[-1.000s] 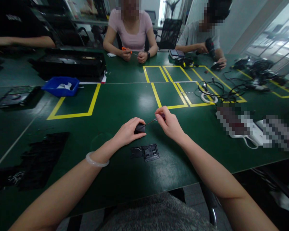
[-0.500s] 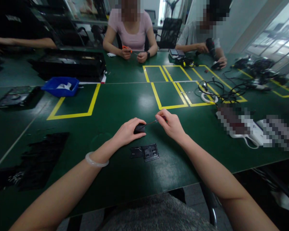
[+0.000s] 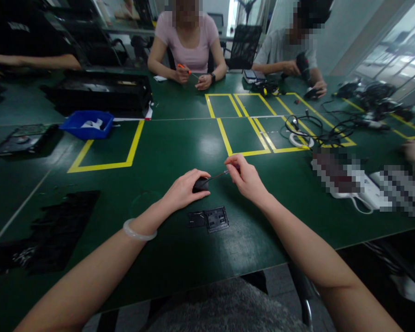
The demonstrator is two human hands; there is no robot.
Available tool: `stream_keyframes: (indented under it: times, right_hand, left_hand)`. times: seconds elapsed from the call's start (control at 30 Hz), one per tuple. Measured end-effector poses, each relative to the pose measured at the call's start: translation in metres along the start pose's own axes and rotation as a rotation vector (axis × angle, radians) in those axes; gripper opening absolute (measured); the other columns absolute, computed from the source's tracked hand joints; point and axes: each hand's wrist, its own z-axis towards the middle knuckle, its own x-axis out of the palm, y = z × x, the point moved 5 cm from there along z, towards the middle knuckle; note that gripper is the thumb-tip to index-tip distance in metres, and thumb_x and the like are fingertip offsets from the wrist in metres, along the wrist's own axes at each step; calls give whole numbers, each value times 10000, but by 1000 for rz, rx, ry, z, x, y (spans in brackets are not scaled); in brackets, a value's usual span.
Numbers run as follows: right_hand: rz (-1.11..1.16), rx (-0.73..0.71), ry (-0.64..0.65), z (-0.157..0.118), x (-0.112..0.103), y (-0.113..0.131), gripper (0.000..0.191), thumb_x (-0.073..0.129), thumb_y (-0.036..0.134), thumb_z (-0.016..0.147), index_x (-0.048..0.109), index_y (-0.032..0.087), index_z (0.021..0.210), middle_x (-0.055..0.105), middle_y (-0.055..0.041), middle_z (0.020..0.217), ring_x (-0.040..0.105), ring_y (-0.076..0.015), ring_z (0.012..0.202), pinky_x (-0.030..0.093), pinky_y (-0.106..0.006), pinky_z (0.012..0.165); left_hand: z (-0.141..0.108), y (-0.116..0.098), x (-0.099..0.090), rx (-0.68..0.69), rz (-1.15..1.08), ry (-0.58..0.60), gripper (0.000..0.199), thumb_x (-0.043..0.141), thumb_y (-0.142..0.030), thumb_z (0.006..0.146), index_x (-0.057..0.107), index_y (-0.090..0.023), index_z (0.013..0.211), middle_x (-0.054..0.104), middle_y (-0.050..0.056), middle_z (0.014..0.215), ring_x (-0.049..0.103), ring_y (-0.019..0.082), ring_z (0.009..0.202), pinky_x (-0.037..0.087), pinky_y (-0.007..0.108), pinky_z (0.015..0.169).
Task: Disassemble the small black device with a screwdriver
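Observation:
On the green table, my left hand (image 3: 186,188) grips a small black block-like casing (image 3: 201,184) between thumb and fingers. My right hand (image 3: 244,175) is closed on the handle of a screwdriver (image 3: 217,175), whose thin metal shaft slants down to the left. Its tip meets the casing; the exact contact spot is too small to make out. Most of the handle is hidden by my fingers. Just in front of my hands lie a flat black plastic frame (image 3: 217,219) and a thinner black plate (image 3: 196,219) side by side.
Several black plastic parts (image 3: 60,230) are piled at the left. Farther back stand a blue bin (image 3: 88,125), a disk-drive-like unit (image 3: 26,139) and a large black housing (image 3: 100,90). Cables (image 3: 307,127) and a white power strip (image 3: 368,193) lie right. Co-workers sit across the table.
My right hand has shifted slightly and its fingers have opened a little around the screwdriver handle. My left hand and the casing stay in place. Another person's arm has appeared at the right edge.

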Motion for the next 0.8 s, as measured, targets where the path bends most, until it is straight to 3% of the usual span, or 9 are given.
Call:
stream_keyframes:
  times: [0.2,0.37,0.53,0.7,0.8]
  right_hand:
    - [-49,-2,-5,1,-1,0,197,481,378,981,529,226,865,574,20,684,526,-127,601,377,-246,606]
    - [-26,-14,-14,1,0,1,144,454,317,977,545,212,1015,617,-3,765,580,-141,657,417,-256,650]
    - [-66,-1,-5,2,1,0,191,486,383,975,544,224,885,596,10,703,560,-141,629,399,-256,627]
    - [-40,-20,-18,1,1,2,144,455,329,978,544,218,999,632,-12,793,595,-150,682,431,-268,666]
    - [-76,-12,-17,0,1,2,156,464,350,979,545,225,933,619,-5,759,575,-147,661,411,-265,649]
  left_hand:
    - [-1,1,0,-2,-2,-1,382,703,-346,865,558,-227,1198,639,66,1181,627,255,1110,495,396,955]
    - [-1,2,1,-6,-1,2,381,707,-340,864,560,-218,1195,639,67,1174,625,252,1105,494,394,956]
    - [-1,1,1,-7,-1,5,379,699,-345,867,558,-225,1198,641,68,1173,627,256,1105,497,401,955]
    - [-1,2,0,3,-10,-6,382,703,-346,867,562,-222,1199,640,69,1174,629,258,1106,497,399,954]
    - [-2,2,0,3,-15,-11,390,712,-340,862,564,-214,1200,641,72,1167,631,257,1100,499,394,948]
